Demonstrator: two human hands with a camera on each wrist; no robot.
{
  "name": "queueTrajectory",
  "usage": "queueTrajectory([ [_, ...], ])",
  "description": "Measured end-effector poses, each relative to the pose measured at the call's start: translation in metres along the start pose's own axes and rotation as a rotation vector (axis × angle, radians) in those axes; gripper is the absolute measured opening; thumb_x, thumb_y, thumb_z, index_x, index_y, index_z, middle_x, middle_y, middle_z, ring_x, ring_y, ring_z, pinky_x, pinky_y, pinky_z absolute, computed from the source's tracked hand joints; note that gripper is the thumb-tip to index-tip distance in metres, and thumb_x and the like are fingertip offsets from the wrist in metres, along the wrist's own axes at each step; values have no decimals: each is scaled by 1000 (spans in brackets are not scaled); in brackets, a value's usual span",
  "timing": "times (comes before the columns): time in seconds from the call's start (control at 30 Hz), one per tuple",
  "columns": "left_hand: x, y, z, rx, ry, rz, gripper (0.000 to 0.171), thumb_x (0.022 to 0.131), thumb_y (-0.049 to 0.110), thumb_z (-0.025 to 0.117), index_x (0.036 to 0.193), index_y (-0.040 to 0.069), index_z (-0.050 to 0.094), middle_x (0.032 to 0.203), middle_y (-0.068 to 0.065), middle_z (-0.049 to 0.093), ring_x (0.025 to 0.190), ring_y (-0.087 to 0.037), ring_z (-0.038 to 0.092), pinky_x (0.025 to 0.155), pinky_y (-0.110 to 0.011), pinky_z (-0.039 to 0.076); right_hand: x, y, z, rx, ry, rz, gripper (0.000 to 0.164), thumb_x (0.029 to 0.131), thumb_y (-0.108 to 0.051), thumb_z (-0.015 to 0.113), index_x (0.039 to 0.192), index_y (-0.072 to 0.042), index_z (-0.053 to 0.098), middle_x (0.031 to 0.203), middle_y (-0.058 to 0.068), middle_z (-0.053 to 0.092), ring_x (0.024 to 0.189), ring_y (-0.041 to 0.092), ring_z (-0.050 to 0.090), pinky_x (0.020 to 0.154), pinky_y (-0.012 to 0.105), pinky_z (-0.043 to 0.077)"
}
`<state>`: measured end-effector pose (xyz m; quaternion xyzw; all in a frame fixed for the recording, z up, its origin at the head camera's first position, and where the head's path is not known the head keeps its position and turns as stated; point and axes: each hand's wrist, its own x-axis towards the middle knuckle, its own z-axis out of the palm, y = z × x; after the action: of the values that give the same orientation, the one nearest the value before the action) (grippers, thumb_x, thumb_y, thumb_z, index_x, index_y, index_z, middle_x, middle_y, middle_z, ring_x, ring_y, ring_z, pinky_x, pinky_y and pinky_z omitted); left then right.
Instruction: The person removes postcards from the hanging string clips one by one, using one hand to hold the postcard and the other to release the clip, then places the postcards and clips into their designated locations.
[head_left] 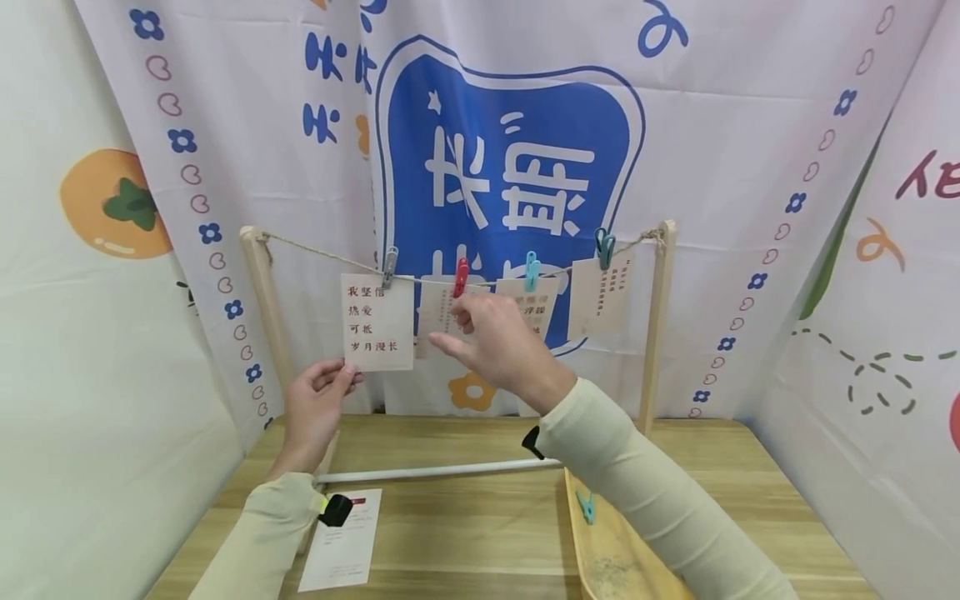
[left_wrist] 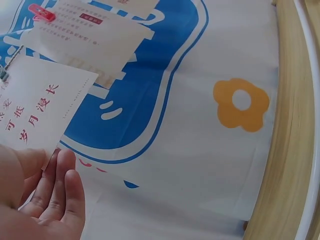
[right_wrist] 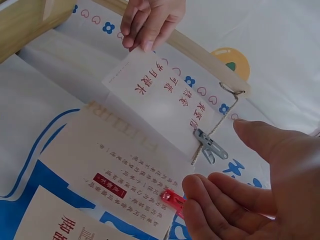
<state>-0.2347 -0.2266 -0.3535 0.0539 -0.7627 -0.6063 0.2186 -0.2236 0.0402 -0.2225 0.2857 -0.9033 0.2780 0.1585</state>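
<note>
A cream card with printed lettering (head_left: 378, 325) hangs at the left of the twine, fixed by a grey clothespin (right_wrist: 210, 145). My left hand (head_left: 317, 408) pinches this card's lower left corner between thumb and fingers. In front of the twine is my right hand (head_left: 498, 342), thumb apart from its bent fingers, nothing between them. Nearest to it is a red clothespin (head_left: 461, 277), which holds a second card (right_wrist: 120, 175). Farther right, a light blue clothespin (head_left: 532, 271) and a dark green clothespin (head_left: 604, 248) each hold a card on the line.
Wooden posts (head_left: 660, 325) carry the twine (head_left: 322, 256) at both ends. A white rod (head_left: 442, 472) crosses low between them. On the table (head_left: 465, 542) lie a printed white card (head_left: 347, 550) and a yellow tray (head_left: 622, 558) with a teal clothespin (head_left: 586, 507). Printed cloth hangs behind.
</note>
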Motion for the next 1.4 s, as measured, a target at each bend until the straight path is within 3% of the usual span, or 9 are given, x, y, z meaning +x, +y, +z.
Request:
queueTrajectory([
  [0.23,-1,1,-2,-35,19,-8,36,108,22,63,136,0,62,116,-11,77,91,3,71,86,-10,58,14,-6,-5,1,16,-25,40,99,-33,77,123,-3,72,110,11,74,99,21,68,89,32,63],
  [0.5,-6,3,-6,-57,25,-43,35,108,20,63,136,0,61,100,10,77,91,2,72,86,-12,59,25,-10,-15,-6,12,8,43,99,-35,76,128,-3,71,114,11,74,104,21,68,93,32,63],
  [0.67,-8,3,-8,-67,24,-62,34,107,20,63,136,1,61,95,16,75,90,2,71,88,-14,60,32,-10,-20,10,9,14,46,99,-37,76,130,-3,70,115,10,75,105,20,70,92,31,63],
  [1.07,-13,5,-6,-87,-16,-84,35,108,18,61,139,1,58,96,16,74,92,1,72,88,-14,59,55,-18,-25,72,-21,53,48,100,-41,73,132,-5,68,122,9,73,108,18,69,96,33,62],
  [1.4,-14,9,-5,-153,-29,-82,36,108,16,61,138,-3,57,92,18,73,90,2,71,88,-14,60,84,-34,-31,62,-73,146,55,102,-47,69,139,-7,65,135,6,68,113,18,65,100,36,61],
])
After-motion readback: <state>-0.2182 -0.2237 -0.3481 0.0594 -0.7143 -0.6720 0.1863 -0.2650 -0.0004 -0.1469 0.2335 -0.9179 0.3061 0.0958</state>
